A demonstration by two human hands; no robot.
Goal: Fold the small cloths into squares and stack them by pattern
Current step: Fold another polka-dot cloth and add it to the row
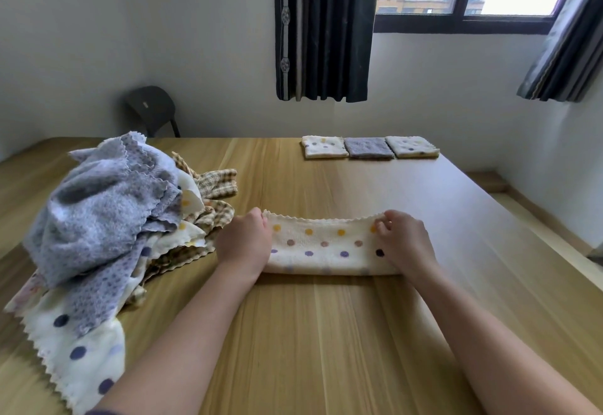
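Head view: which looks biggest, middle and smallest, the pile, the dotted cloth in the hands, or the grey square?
1. pile
2. dotted cloth
3. grey square. It lies farthest from the camera, so it may only look this small.

Open tabletop fills the frame's middle and lower right; a cloth heap blocks the left, folded cloths the upper centre.

Light wooden table, grain running lengthwise. On it: long cream polka-dot cloth strip, folded double, zigzag edge on far side. Just left of strip: loose heap of unfolded grey, checked and dotted cloths. Well beyond strip, at far table edge: three folded squares touching in row: cream dotted square, grey fleecy square, second cream dotted square.
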